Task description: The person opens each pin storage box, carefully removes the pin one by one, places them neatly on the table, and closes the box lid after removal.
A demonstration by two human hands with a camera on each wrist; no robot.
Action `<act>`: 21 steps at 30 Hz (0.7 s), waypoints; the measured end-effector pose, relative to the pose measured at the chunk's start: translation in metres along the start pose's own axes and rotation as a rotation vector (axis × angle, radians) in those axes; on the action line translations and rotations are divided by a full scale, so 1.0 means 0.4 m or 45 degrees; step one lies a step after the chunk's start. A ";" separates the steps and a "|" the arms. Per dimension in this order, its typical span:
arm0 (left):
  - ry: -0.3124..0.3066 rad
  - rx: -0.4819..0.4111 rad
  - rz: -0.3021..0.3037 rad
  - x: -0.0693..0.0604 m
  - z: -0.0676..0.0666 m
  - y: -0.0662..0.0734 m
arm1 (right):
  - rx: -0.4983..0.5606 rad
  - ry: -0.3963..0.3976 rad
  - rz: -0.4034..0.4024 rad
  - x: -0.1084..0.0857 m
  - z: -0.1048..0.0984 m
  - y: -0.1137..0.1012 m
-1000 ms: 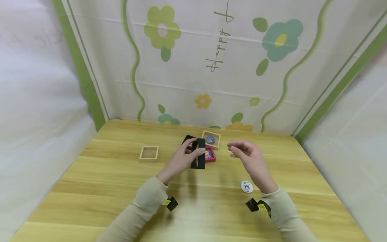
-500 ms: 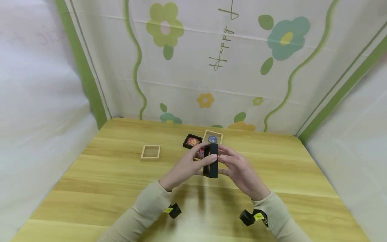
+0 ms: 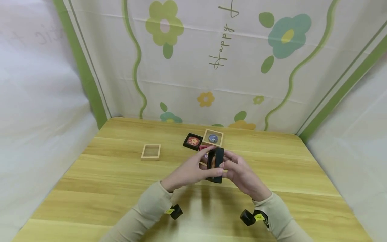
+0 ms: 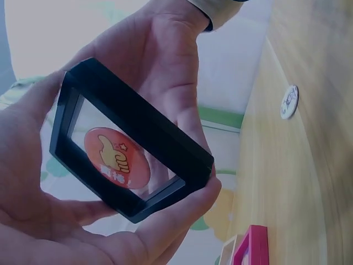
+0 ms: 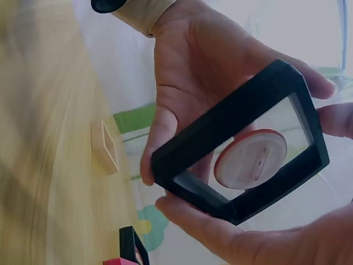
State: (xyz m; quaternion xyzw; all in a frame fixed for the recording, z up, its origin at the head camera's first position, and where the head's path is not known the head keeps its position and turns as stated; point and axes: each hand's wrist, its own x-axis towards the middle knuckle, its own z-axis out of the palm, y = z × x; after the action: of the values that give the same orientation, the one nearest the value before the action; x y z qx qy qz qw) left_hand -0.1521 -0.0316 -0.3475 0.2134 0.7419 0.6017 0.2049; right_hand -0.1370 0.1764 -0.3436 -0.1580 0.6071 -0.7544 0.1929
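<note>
Above the table, both hands hold a black display frame [image 3: 220,161] upright between them. Through its clear pane, the left wrist view shows a round red pin badge [image 4: 117,157] with a yellow thumbs-up hand; the right wrist view shows the badge's white back [image 5: 256,163] with its pin. My left hand [image 3: 190,173] grips the frame from the left, thumb along its near edge. From the right, my right hand [image 3: 245,176] holds the same frame with thumb and fingers. Behind them lies a pink frame [image 3: 203,147], partly hidden in the head view.
A black frame [image 3: 192,141] with a red badge and a wooden frame [image 3: 222,139] with a blue badge lie at the back. Another wooden frame [image 3: 151,145] sits left. A white round badge [image 4: 289,101] lies on the table. A printed cloth [image 3: 181,67] hangs behind.
My right hand has come in from the right and taken hold of the black frame. My left hand has brought that frame rightward and nearer, uncovering the other black frame.
</note>
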 end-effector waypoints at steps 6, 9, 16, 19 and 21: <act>-0.018 0.077 0.029 -0.001 -0.002 0.000 | -0.102 0.043 0.004 -0.001 0.002 0.001; -0.011 0.119 0.040 -0.002 -0.006 0.000 | -0.130 0.039 -0.023 0.004 0.008 0.004; 0.030 0.196 0.061 0.003 -0.009 0.000 | -0.101 0.106 -0.067 0.009 0.019 0.015; 0.038 0.197 0.055 0.006 -0.007 -0.004 | -0.065 0.127 -0.079 0.009 0.022 0.021; 0.045 0.197 0.046 0.008 -0.007 -0.008 | -0.046 0.134 -0.082 0.009 0.023 0.024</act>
State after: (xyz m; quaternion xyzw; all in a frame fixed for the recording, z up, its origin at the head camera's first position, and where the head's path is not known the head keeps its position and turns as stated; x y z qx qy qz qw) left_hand -0.1564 -0.0326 -0.3502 0.2314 0.7858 0.5497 0.1638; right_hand -0.1349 0.1649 -0.3512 -0.1409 0.6247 -0.7564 0.1335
